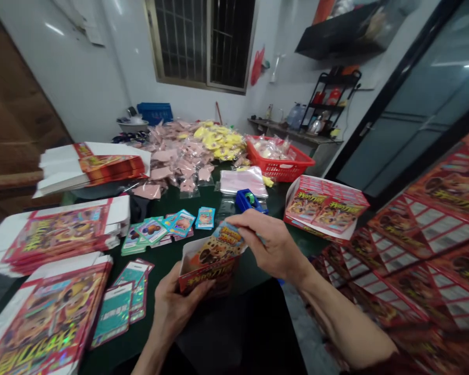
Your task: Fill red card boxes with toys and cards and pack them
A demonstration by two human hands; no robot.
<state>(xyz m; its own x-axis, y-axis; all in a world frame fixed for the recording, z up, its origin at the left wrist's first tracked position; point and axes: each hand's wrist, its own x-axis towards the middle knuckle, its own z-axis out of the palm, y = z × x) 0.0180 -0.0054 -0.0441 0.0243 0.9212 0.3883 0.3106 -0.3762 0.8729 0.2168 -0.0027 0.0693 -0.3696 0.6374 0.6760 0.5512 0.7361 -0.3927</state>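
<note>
In the lower middle, my left hand [172, 302] is wrapped round a small red printed box [207, 273] whose top stands open. My right hand [271, 242] pinches the upper right corner of a colourful printed packet [226, 240], which is partly inside the box and sticks up out of it at a tilt. The packet's lower part is hidden by the box front. Just beyond the right hand sits a blue tape dispenser [250, 201]. To the left lie loose picture cards [152, 229] and a small card stack [205, 217].
Flat printed boxes [58, 234] are stacked on the left. Bagged pink pieces [175, 156] and yellow pieces [219, 140] are heaped at the back, beside a red basket [285, 169]. An open carton of boxes [326, 205] stands right; stacked red boxes [426, 234] line the right side.
</note>
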